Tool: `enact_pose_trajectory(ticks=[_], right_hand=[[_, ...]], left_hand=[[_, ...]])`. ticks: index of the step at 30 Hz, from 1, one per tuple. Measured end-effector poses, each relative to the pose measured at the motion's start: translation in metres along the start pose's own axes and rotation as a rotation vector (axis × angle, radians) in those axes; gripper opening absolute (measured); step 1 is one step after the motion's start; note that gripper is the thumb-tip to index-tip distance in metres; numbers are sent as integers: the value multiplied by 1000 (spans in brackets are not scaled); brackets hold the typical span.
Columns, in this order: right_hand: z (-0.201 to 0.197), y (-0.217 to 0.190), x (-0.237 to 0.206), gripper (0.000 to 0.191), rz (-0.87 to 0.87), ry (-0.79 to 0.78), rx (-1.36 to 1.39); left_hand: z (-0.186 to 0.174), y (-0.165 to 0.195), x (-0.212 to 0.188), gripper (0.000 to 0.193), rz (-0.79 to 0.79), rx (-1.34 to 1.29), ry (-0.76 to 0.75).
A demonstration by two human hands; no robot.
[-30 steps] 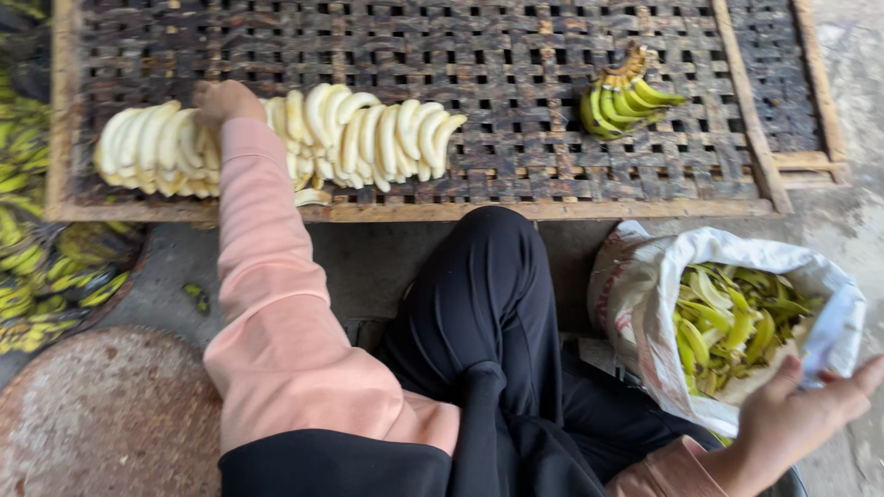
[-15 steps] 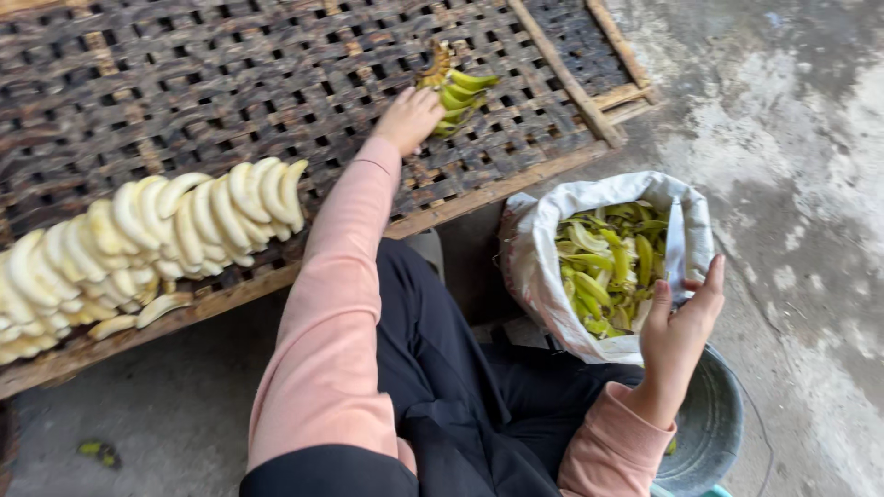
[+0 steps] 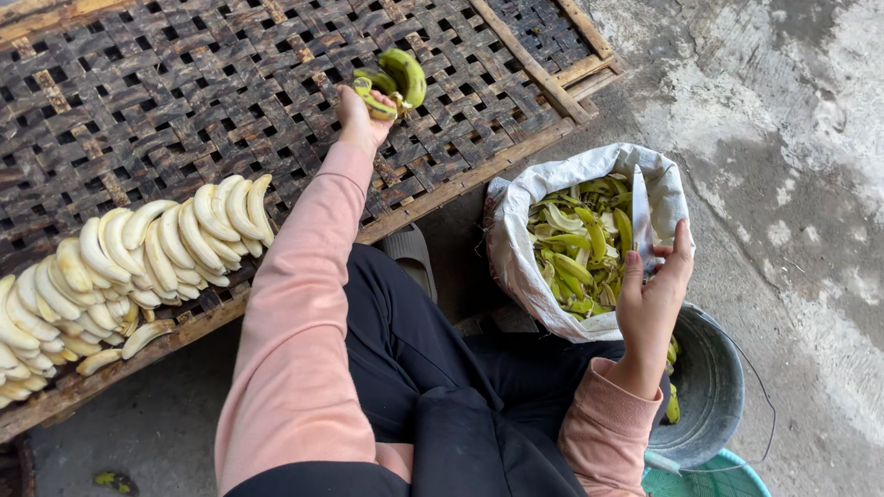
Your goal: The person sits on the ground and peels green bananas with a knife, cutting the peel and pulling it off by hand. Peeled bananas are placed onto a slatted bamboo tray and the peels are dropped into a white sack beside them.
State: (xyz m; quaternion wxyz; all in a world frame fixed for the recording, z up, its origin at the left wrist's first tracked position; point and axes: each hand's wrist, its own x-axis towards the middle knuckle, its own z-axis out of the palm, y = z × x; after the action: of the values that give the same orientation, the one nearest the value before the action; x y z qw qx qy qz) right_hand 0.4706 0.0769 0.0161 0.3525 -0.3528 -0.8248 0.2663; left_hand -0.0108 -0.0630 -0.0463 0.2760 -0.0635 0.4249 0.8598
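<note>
Your woven drying rack [image 3: 138, 83] is only partly filled: a long row of peeled bananas [image 3: 138, 267] lines its near edge, and most of the mesh beyond is bare. The white sack [image 3: 516, 248] beside your knee holds a heap of green peels [image 3: 575, 248], so plenty of peeling looks done. Your left hand [image 3: 361, 118] has its grip closed around a bunch of green bananas [image 3: 391, 81], just above the rack, unpeeled. Your right hand [image 3: 652, 299] is open and empty at the sack's rim.

Long pink sleeves with ribbed cuffs, black trousers, bare hands.
</note>
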Motion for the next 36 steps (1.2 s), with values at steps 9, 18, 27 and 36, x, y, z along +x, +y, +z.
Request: enact_pose_trajectory(ticks=[9,18,27,36], right_hand=[[8,-39,-6,62,176,-213,710],[7,-67,-14,58,180,-306,919],[20,-58,-14,37,259,-280,855],[42,4,9,38,903,-443,1639]], left_hand=[[71,-35,-123,34,1093,1033,-551],[104,-82,-230,33,1582,1157,-958],[87,-99,-220,33,1627,1127,-1034],[98,-125,-218,35,-57,-177,-755]])
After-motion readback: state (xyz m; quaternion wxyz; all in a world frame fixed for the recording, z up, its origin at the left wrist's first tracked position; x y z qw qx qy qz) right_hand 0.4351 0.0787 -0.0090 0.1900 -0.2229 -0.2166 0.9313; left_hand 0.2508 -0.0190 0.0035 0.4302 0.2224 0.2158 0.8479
